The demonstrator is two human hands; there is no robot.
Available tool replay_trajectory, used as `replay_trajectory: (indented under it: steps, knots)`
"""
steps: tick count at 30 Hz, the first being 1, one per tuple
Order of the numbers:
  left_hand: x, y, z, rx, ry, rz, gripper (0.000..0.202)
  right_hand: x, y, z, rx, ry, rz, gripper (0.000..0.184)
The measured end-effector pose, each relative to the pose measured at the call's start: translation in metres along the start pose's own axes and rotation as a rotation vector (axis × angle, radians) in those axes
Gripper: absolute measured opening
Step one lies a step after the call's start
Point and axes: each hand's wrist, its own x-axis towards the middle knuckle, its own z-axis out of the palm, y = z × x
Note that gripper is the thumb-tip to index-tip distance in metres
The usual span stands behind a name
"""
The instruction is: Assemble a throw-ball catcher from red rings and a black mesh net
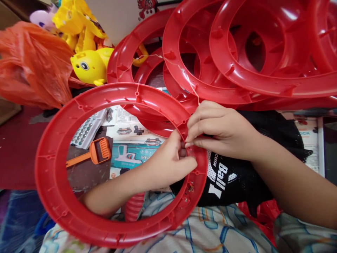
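Note:
A large red plastic ring [50,154] with ribs and small screw posts fills the left and middle of the view, tilted above my lap. Reaching through its opening, my left hand [168,160] grips the ring's right side between thumb and fingers. My right hand [218,130] pinches at the same stretch of the ring, fingertips close to the left ones. A thin pale string or wire [191,82] runs from the right fingers up and left across other rings. A small tangle of fine coloured wire [190,186] lies inside the ring's lower right side.
More red rings [171,52] are piled at the back. An orange plastic bag [34,66] and yellow toys [92,65] stand back left. An orange scoop-like toy [98,151], printed boxes [127,154] and a black mesh bag [237,179] lie beneath and beside the ring.

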Motion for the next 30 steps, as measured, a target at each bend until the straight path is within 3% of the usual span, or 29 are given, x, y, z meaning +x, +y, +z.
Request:
replay_trajectory:
  steps: [3, 8, 17, 25, 30]
  knots:
    - [0.0, 0.0001, -0.0007, -0.058, -0.038, -0.017, 0.036, -0.001, 0.0025, 0.0005, -0.027, -0.004, 0.01, 0.014]
    - [-0.0001, 0.0035, 0.0007, -0.162, -0.058, -0.011, 0.023, -0.0021, 0.0038, -0.0045, 0.009, -0.02, 0.018, 0.013]
    - [-0.0027, 0.0001, 0.002, -0.032, -0.036, 0.01, 0.028, -0.0016, 0.0076, -0.0079, 0.052, -0.123, -0.078, 0.013]
    - [-0.0046, -0.0014, 0.0024, -0.02, -0.046, 0.006, 0.024, -0.0032, 0.0069, -0.0067, 0.074, -0.076, -0.077, 0.01]
    - [-0.0005, -0.0027, 0.0023, 0.035, 0.022, 0.023, 0.028, -0.0043, 0.006, -0.0004, 0.024, 0.001, 0.002, 0.009]
